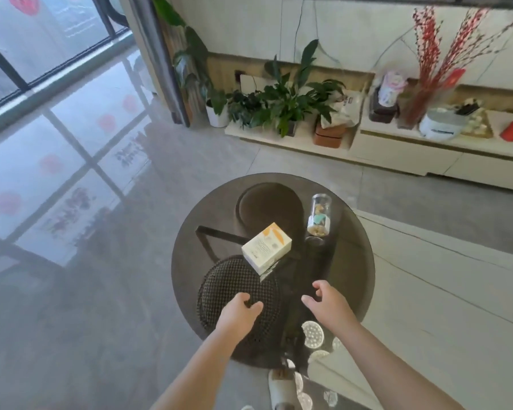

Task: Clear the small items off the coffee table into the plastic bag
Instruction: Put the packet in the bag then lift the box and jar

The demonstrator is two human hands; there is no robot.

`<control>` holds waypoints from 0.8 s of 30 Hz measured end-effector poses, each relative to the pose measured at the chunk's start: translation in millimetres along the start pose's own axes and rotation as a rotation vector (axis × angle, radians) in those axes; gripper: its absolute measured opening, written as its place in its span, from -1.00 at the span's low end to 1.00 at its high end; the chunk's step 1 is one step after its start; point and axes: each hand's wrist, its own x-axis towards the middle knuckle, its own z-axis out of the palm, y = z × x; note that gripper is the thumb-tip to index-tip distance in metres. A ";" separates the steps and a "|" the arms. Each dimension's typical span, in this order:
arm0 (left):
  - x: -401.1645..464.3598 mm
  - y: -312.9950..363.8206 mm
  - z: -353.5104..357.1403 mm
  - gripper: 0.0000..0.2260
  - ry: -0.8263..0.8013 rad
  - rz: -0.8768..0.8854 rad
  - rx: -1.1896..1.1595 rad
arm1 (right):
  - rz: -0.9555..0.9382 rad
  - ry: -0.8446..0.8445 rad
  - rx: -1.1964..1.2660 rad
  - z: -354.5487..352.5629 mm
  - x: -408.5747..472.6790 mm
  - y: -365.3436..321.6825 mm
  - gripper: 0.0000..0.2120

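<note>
A round dark glass coffee table (190,241) stands below me. A white and orange box (266,247) lies near its middle. Right of the box stands a clear jar (319,215) with small items inside. My left hand (240,314) hovers over the table's near side, its fingers curled round something dark. This looks like the edge of a dark, sheer plastic bag (290,321) that hangs between my hands, though blur hides its outline. My right hand (323,303) is beside it, with fingers loosely bent, thumb apart and nothing seen in it.
A black woven round mat (219,288) shows at the table's near left, and a dark disc (270,208) at its far side. A slipper (282,389) is on the floor by the near edge. Potted plants (282,105) and a low cabinet (397,152) line the far wall.
</note>
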 end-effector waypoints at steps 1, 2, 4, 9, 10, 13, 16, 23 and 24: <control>9.4 5.4 -1.9 -0.50 -0.002 0.004 0.002 | 0.014 -0.003 0.024 1.8 10.2 -3.2 -0.52; 20.0 10.6 -3.8 -0.50 -0.001 0.001 0.001 | 0.025 -0.008 0.046 3.8 21.9 -6.1 -0.52; 42.4 21.1 -7.7 -0.50 0.000 -0.002 0.017 | 0.045 -0.022 0.081 7.2 47.4 -10.4 -0.50; 120.9 45.2 -9.1 -0.48 0.043 0.044 0.166 | 0.102 -0.014 0.102 7.0 129.7 -14.1 -0.48; 139.3 49.8 -7.6 -0.48 0.069 0.063 0.221 | 0.112 0.006 0.091 5.6 148.4 -12.8 -0.49; 194.4 60.7 3.9 -0.45 0.136 0.140 0.405 | 0.147 0.060 0.018 -0.9 203.1 -6.2 -0.49; 245.0 69.2 21.2 -0.38 0.149 0.251 0.546 | 0.180 0.118 -0.056 -3.2 253.6 0.0 -0.47; 337.4 79.3 62.0 -0.06 0.160 0.357 0.797 | 0.141 0.276 -0.152 12.6 352.8 8.9 -0.35; 345.7 80.4 65.6 -0.01 0.152 0.348 0.801 | 0.133 0.307 -0.175 14.3 363.2 9.0 -0.34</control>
